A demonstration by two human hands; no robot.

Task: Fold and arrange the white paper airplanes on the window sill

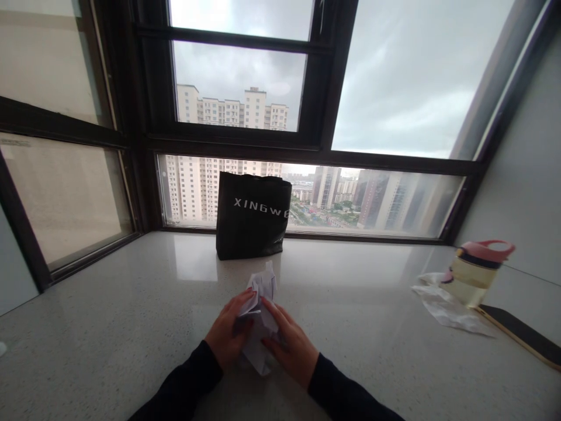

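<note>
Between my two hands is a crumpled, folded sheet of white paper [258,345], over the pale speckled counter [144,345]. My left hand [230,328] grips its left side, fingers curled over the upper folds. On the right side, my right hand [290,342] presses against the paper, its fingertips on the folds. The paper's upper corner sticks up past my fingers, and a lower flap hangs down between my wrists. Beyond it a black bag [252,225] with white lettering stands upright near the window.
At the right a clear bottle [471,278] with a pink lid stands beside a crumpled white tissue [456,316]. A dark phone [521,333] lies close by, near the right wall. Dark window frames [307,151] bound the counter's far side. A small white thing [2,349] shows at the left edge.
</note>
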